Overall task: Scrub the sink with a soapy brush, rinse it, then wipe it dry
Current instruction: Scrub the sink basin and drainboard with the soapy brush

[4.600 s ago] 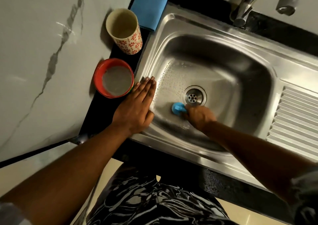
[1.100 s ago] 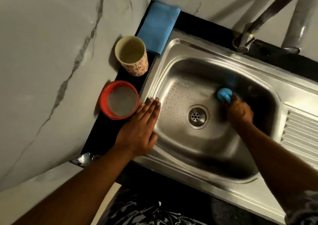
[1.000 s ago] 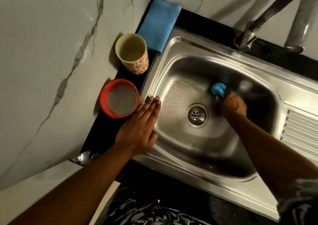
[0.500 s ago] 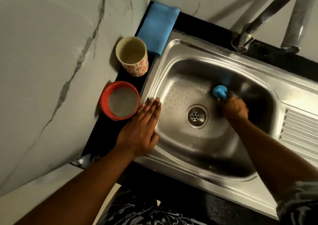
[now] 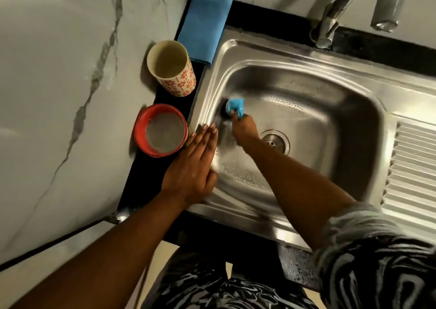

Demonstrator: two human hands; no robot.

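Observation:
The steel sink (image 5: 330,72) fills the right of the view, with suds and droplets on its floor around the drain (image 5: 276,140). My right hand (image 5: 244,129) grips a blue brush (image 5: 233,107) and presses it against the basin's left wall. My left hand (image 5: 191,167) lies flat with straight fingers on the sink's left rim. A red bowl (image 5: 160,136) of cloudy soapy water stands just left of that hand. A folded blue cloth (image 5: 204,25) lies at the sink's far left corner.
A cream cup with red flowers (image 5: 171,68) stands on the black counter strip between the cloth and the bowl. The tap (image 5: 330,23) rises behind the basin. The ribbed drainboard (image 5: 415,167) extends to the right. A marble wall closes off the left.
My right hand has swept the brush from the far side of the basin, right of the drain, across to its left wall. The left hand stays flat on the rim.

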